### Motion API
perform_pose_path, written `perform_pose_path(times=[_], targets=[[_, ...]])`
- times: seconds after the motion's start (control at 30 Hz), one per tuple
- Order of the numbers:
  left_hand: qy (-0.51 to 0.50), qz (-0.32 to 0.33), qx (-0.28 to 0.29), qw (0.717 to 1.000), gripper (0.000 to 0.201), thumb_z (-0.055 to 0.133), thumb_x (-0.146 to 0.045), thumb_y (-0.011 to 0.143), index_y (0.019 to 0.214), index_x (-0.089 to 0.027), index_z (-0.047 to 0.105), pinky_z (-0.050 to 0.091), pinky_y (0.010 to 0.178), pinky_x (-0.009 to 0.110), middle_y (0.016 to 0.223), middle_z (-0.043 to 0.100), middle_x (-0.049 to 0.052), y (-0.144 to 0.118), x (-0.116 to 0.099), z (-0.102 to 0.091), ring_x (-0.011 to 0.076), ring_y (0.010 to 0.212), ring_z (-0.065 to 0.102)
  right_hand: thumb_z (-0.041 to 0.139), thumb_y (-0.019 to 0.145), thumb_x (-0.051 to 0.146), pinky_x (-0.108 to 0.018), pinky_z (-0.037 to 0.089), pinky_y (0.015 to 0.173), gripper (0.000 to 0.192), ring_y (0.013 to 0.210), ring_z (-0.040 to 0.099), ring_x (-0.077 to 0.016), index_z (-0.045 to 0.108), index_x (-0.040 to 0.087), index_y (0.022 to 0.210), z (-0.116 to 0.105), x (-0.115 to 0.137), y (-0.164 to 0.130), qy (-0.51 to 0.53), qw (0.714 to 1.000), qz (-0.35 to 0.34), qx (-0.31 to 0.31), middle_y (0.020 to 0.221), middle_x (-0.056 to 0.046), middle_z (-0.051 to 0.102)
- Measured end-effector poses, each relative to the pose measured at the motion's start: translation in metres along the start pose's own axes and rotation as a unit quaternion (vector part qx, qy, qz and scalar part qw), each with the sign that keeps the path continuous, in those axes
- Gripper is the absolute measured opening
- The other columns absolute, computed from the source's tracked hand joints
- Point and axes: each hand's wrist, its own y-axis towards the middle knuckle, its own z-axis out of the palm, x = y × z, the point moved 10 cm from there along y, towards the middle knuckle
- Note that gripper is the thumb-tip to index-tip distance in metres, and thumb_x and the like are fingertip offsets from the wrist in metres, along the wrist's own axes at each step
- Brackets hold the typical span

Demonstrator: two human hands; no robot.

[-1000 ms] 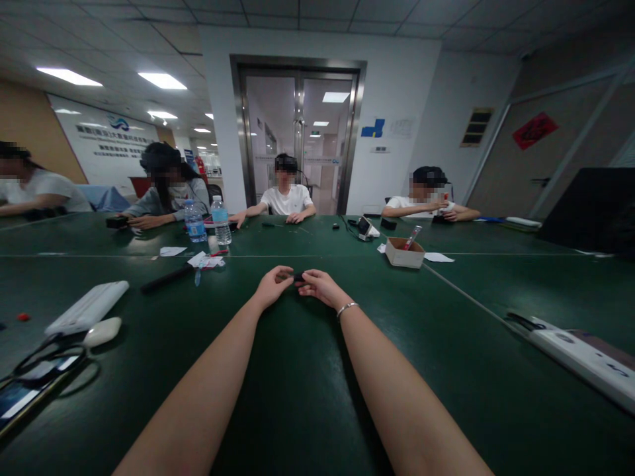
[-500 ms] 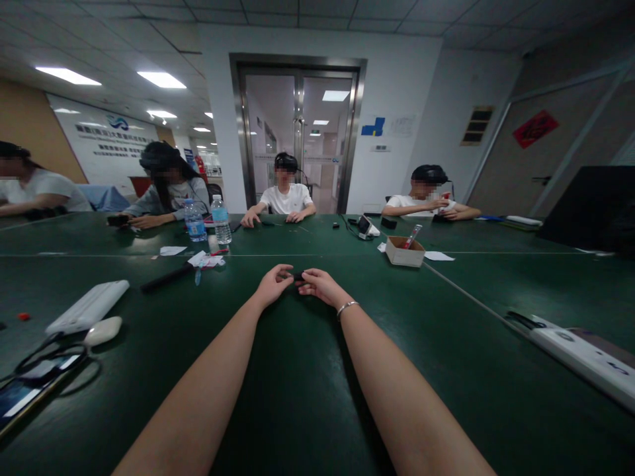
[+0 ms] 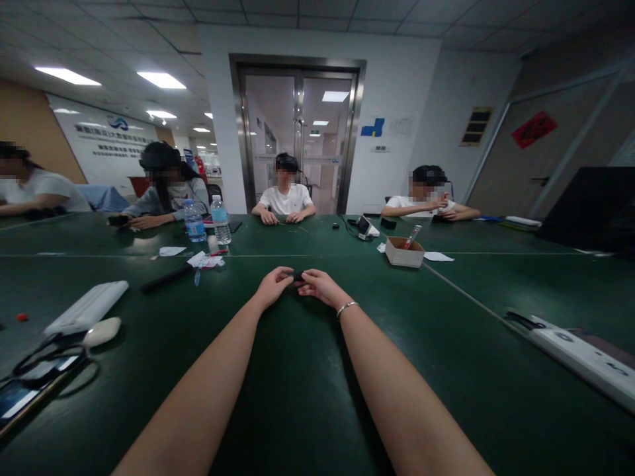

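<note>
Both my arms stretch forward over a dark green table (image 3: 307, 396). My left hand (image 3: 272, 285) and my right hand (image 3: 320, 286) meet at the fingertips and pinch a small black object (image 3: 297, 276) between them, just above the tabletop. The object is mostly hidden by my fingers, so its shape is unclear. A thin bracelet (image 3: 346, 307) sits on my right wrist.
A cardboard box (image 3: 404, 252) stands ahead to the right, two water bottles (image 3: 220, 223) ahead to the left. A white power strip (image 3: 85, 309), a white mouse (image 3: 101, 331) and a phone (image 3: 24, 390) lie at left, another power strip (image 3: 585, 357) at right. Several people sit across the table.
My hands have stayed together on the small black object. The person opposite has drawn an outstretched arm back toward the body.
</note>
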Motion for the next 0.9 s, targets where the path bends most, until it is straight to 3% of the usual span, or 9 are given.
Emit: perform_pose_path(times=[0.1, 0.23, 0.33, 0.73, 0.9], targets=[[-0.010, -0.030, 0.001, 0.999, 0.037, 0.051, -0.042, 0.076, 0.100, -0.015, 0.058, 0.042, 0.057, 0.024, 0.077, 0.060, 0.005, -0.001, 0.003, 0.000, 0.0130, 0.063, 0.054, 0.051, 0.088, 0.013, -0.022, 0.056, 0.054, 0.004, 0.052, 0.063, -0.0116, 0.048, 0.011, 0.089, 0.000, 0.000, 0.000, -0.002, 1.000, -0.001, 0.001, 0.074, -0.010, 0.065], [0.002, -0.016, -0.011, 1.000, 0.038, 0.057, -0.041, 0.072, 0.100, -0.016, 0.058, 0.041, 0.055, 0.023, 0.080, 0.061, 0.005, -0.001, 0.002, -0.004, 0.0131, 0.065, 0.054, 0.051, 0.088, 0.012, -0.023, 0.056, 0.054, 0.004, 0.052, 0.063, -0.0120, 0.047, 0.011, 0.091, -0.001, 0.000, 0.000, -0.001, 1.000, 0.002, -0.003, 0.073, -0.010, 0.065], [0.000, -0.026, 0.000, 1.000, 0.036, 0.048, -0.044, 0.078, 0.098, -0.015, 0.058, 0.041, 0.055, 0.023, 0.072, 0.060, 0.004, 0.000, 0.006, -0.001, 0.0125, 0.060, 0.053, 0.049, 0.088, 0.011, -0.023, 0.056, 0.053, 0.003, 0.052, 0.063, -0.0120, 0.047, 0.011, 0.091, -0.001, 0.000, 0.000, -0.003, 1.000, 0.003, -0.003, 0.072, -0.009, 0.065], [0.052, 0.038, -0.033, 0.997, 0.030, 0.053, -0.038, 0.077, 0.098, -0.019, 0.060, 0.044, 0.070, 0.027, 0.083, 0.062, 0.004, -0.001, -0.006, -0.007, 0.0157, 0.076, 0.058, 0.042, 0.091, 0.009, -0.021, 0.056, 0.053, 0.006, 0.051, 0.063, -0.0111, 0.047, 0.010, 0.090, 0.002, 0.002, -0.002, -0.005, 1.000, 0.007, -0.004, 0.070, -0.010, 0.065], [0.036, 0.030, -0.009, 0.999, 0.031, 0.049, -0.037, 0.079, 0.101, -0.017, 0.058, 0.044, 0.068, 0.027, 0.078, 0.062, 0.004, 0.001, -0.002, -0.001, 0.0153, 0.073, 0.058, 0.042, 0.090, 0.008, -0.021, 0.056, 0.053, 0.005, 0.050, 0.063, -0.0113, 0.046, 0.011, 0.092, 0.001, 0.000, -0.001, -0.003, 1.000, 0.008, -0.005, 0.070, -0.009, 0.065]])
